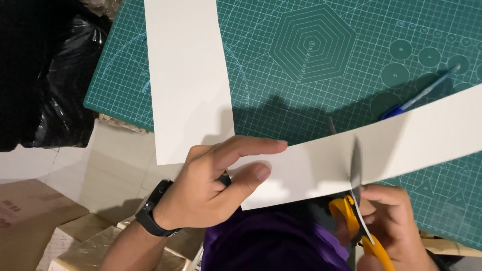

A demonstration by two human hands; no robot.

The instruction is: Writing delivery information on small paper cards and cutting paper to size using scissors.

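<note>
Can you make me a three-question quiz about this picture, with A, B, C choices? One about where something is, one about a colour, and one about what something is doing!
1. Where does the blue pen lie?
A. On the green cutting mat
B. In the left hand
C. On the cardboard box

2. What colour are the handles of the scissors?
A. Red
B. Yellow-orange
C. Green

3. What is the left hand doing?
A. Resting flat on the mat
B. Holding the pen
C. Pinching the paper strip

Answers:
1. A, the pen rests on the green cutting mat, partly behind the paper strip.
2. B, the handles in the right hand are yellow-orange.
3. C, thumb and fingers grip the strip's end while the scissor blades straddle it.
</note>
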